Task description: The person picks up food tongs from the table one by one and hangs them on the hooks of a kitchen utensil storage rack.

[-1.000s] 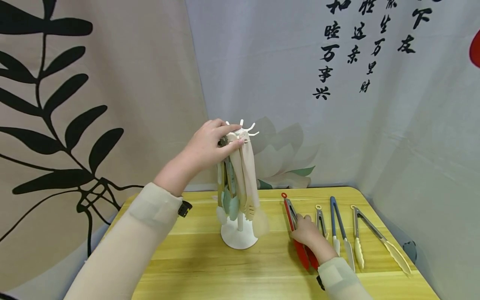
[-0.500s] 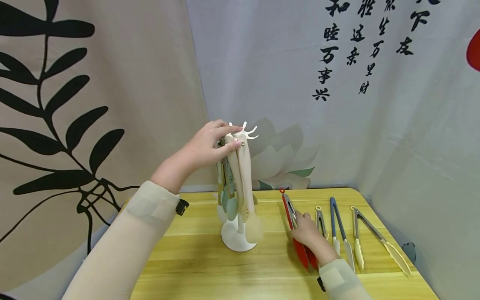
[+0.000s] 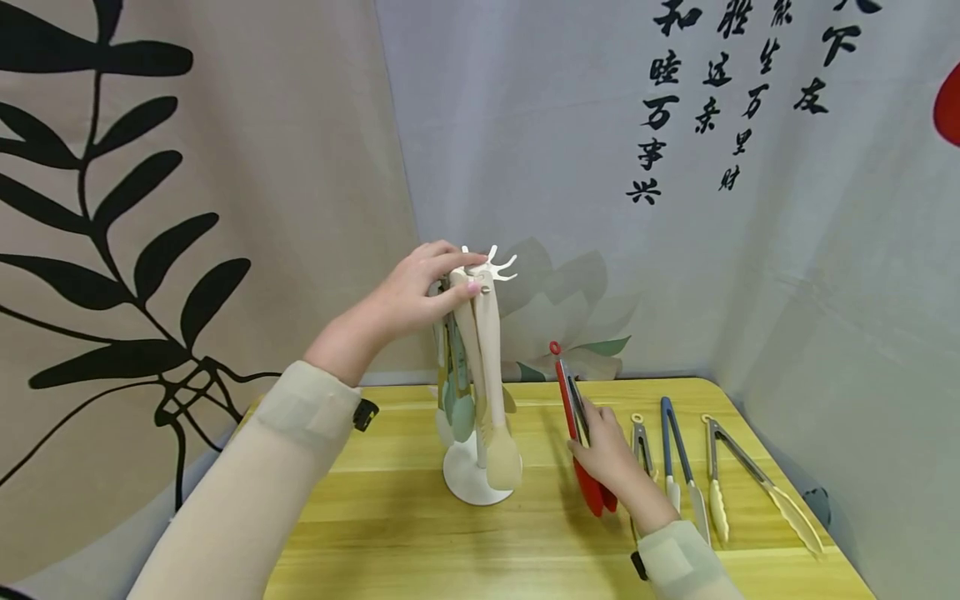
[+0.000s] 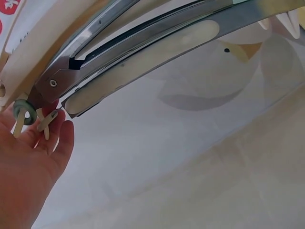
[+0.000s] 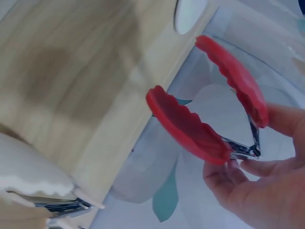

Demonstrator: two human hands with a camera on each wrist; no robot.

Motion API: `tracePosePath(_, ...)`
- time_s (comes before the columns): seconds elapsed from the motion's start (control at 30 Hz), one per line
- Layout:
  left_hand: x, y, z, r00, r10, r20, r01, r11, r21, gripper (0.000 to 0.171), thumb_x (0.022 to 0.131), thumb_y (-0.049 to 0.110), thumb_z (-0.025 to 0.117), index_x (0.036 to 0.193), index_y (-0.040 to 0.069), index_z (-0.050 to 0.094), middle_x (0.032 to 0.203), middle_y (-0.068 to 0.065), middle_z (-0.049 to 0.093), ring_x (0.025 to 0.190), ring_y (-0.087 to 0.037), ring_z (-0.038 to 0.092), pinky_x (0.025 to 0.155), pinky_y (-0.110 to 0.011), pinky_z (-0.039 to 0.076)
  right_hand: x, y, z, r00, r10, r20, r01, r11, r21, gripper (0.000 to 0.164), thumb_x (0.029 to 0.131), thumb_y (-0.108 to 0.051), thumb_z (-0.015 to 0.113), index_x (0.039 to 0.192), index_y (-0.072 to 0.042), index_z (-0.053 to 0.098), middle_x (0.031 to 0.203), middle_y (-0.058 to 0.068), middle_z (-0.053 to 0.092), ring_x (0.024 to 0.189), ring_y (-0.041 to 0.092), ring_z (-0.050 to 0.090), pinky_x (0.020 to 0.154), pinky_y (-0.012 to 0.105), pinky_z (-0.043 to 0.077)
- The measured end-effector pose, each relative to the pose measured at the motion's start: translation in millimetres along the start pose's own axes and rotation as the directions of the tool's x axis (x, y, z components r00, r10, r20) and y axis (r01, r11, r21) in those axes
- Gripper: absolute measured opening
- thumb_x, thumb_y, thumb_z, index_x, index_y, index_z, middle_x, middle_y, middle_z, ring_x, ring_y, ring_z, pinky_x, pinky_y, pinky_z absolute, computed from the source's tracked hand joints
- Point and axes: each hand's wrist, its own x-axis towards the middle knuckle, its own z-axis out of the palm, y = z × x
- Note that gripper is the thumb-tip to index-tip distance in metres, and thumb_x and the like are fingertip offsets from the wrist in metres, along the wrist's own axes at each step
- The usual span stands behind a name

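A white utensil stand (image 3: 461, 481) with several curved hooks at its top rises from the table. My left hand (image 3: 420, 283) grips that top, thumb on the near side and fingers over the hooks. From the hooks hang beige and grey-green utensils, among them a cream spoon-shaped one (image 3: 503, 458). In the left wrist view metal tongs (image 4: 78, 71) hang by a green ring right at my fingers. My right hand (image 3: 611, 450) holds red-tipped tongs (image 5: 188, 129) by their metal arms. Their scalloped red heads stand apart, and the red ring end (image 3: 555, 347) points up and away.
Right of my right hand lie several other tongs on the wooden table (image 3: 390, 533): a small grey pair (image 3: 639, 437), a blue-handled pair (image 3: 678, 450) and a cream-tipped pair (image 3: 757, 471). A printed curtain (image 3: 525, 125) hangs behind the table.
My right hand has lifted the red tongs off the table and moved them a little up and left. The stand's hanging utensils have turned leftward; my left hand stays at its top.
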Motion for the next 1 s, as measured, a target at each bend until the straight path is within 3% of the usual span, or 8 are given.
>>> tracePosePath(0.27, 1.1, -2.6, 2.8, 1.0, 0.022, -0.021, -0.022, 1.0, -0.004, 0.043, 0.093, 0.037, 0.052, 0.132, 0.02, 0.055, 0.122, -0.006, 0.055, 0.118, -0.024, 0.045, 0.097, -0.044, 0.038, -6.4, -19.8, -8.7, 0.996, -0.056, -0.064, 0.059, 0.997, 0.042, 0.08, 0.085, -0.019, 0.069, 0.15, -0.008, 0.023, 0.125, 0.02, 0.043, 0.092, 0.025, 0.049, 0.073, 0.038, 0.046)
tracePosePath(0.6, 1.3, -0.8, 1.3, 1.0, 0.009, 0.005, -0.009, 1.0, 0.026, 0.043, 0.094, 0.039, 0.05, 0.134, 0.022, 0.053, 0.127, -0.005, 0.053, 0.122, -0.024, 0.042, 0.101, -0.046, 0.037, -10.1, -32.6, -14.9, 0.983, -0.121, -0.14, 0.131, 0.989, 0.067, 0.082, 0.084, -0.014, 0.07, 0.15, -0.009, 0.023, 0.128, 0.019, 0.042, 0.101, 0.03, 0.052, 0.081, 0.043, 0.048)
tracePosePath(0.77, 0.7, 5.2, 0.5, 1.0, -0.031, -0.005, 0.031, 0.995, 0.097, 0.044, 0.094, 0.043, 0.049, 0.134, 0.026, 0.053, 0.131, -0.003, 0.052, 0.125, -0.023, 0.039, 0.103, -0.046, 0.036, -11.8, -35.1, -16.0, 0.979, -0.136, -0.149, 0.149, 0.985, 0.081, 0.082, 0.084, -0.014, 0.07, 0.151, -0.011, 0.023, 0.128, 0.018, 0.041, 0.101, 0.03, 0.051, 0.079, 0.041, 0.048)
tracePosePath(1.0, 0.7, 13.0, 4.9, 0.993, -0.088, -0.081, 0.104, 0.97, 0.222, 0.045, 0.091, 0.054, 0.048, 0.129, 0.031, 0.056, 0.127, 0.001, 0.054, 0.119, -0.023, 0.043, 0.098, -0.047, 0.038, -13.4, -37.6, -17.9, 0.969, -0.17, -0.181, 0.188, 0.978, 0.087, 0.08, 0.084, -0.015, 0.07, 0.15, -0.012, 0.024, 0.129, 0.017, 0.041, 0.101, 0.029, 0.052, 0.079, 0.042, 0.048)
